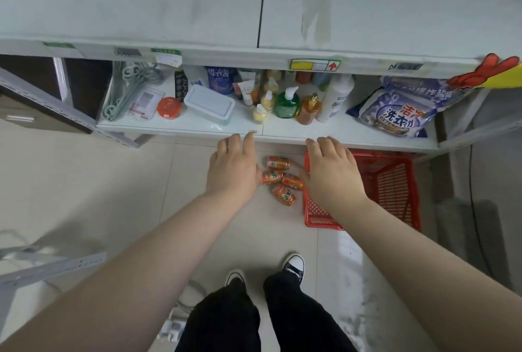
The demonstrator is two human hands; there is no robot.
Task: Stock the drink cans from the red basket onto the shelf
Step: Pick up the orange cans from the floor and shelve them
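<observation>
Pale tiled floor (84, 182) in front of a white shelf (197, 129), seen from above by a standing person whose black-and-white shoes (293, 264) show at the bottom. The shelf board carries green hangers (124, 91), an orange tin (169, 107), a lidded box (210, 104), a green pump bottle (286, 103) among other bottles, and a blue detergent bag (395, 114). Both arms are stretched forward, palms down. The left hand (233, 166) holds nothing; its fingers (250, 139) are straight and slightly spread, the tips reaching the shelf's front edge. The right hand (330, 170) likewise holds nothing; its fingers (324, 144) are relaxed and gently bent, the tips just short of the same edge. Four cans (272, 177), orange, lie on their sides on the floor in a loose cluster, seen in the gap between the two hands, nearer the thumbs and wrists than the fingertips, and touched by neither hand. The cluster lies just left of the red basket (395, 182), which sits on the floor below the shelf, partly hidden by the right forearm.
</observation>
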